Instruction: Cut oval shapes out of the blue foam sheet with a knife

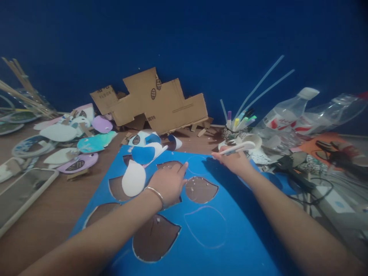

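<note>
Blue board [247, 230] right up front, spread beneath both arms, with a leaf-shaped hole [156, 237] on the near side of the left hand [169, 182] and brown showing through it! Across from that, nearer than both hands, a pale drawn outline [205, 227] of much the same shape, no hole there. And look at that left hand: palm down, fingers laid out rather than curled, a bangle [155, 194] on the wrist, partly covering another hole; whether anything sits under the palm, can't tell. Pressed there, I'd judge, to keep the board from sliding. Over to the right hand [234, 159], fingers pinched together around a slim white tool [238, 147], pen or knife too blurred to call, held low and slanted as if for fine control, close to the board's far edge. Between the two hands, a little nearer, one more hole [202, 189] with small crumbs about it; just beyond, a faint second outline [198, 163]. So the board lies under the left hand and stretches past the right, the tool in the right hand's grip. Just left of the left hand rests a white teardrop piece [133, 179], partly over a hole. Farther left, painted shapes [60, 132] crowd the counter [46, 234]; beyond the hands, cut cardboard [172, 105] leans up, and past the right hand stands a cup of markers [234, 134]
</note>
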Tool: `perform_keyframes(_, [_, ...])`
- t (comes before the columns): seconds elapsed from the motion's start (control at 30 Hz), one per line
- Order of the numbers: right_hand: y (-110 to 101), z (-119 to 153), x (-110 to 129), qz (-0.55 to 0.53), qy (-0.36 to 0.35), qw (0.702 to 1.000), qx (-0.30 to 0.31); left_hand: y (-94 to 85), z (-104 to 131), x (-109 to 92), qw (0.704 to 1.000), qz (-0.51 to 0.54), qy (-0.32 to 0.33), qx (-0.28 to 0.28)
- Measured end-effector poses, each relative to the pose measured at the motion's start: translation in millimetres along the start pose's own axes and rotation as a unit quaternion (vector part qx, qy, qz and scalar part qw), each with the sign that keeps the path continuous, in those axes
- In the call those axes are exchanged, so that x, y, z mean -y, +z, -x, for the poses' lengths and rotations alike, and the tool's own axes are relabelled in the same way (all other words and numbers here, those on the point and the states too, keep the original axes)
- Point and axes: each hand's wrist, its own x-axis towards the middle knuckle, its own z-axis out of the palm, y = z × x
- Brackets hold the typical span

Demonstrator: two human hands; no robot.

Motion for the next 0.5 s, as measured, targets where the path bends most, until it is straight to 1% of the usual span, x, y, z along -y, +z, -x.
perform_keyframes(0.13, [-1.8,0.6,-1.6,0.002,0.013,1.0,0.006,-0.1,-0.7,0.5,1.0,0.001,-0.002,0.003])
perform_keyframes(0.27, [-2.3,0.9,-2.2,0.002,0.0,1.0,0.001,0.1,-1.4,0.6,1.0,0.004,0.0,0.003])
perform_keyframes(0.4, [-0.5,2.8,-3.6,-0.026,-0.006,1.0,-0.008,-0.7,-1.9,0.3,1.0,0.014,-0.003,0.011])
perform_keyframes(0.5, [2.3,5.4,-6.2,-0.046,-0.006,0.999,-0.002,-1.3,-2.0,1.0,1.0,0.027,0.0,0.016])
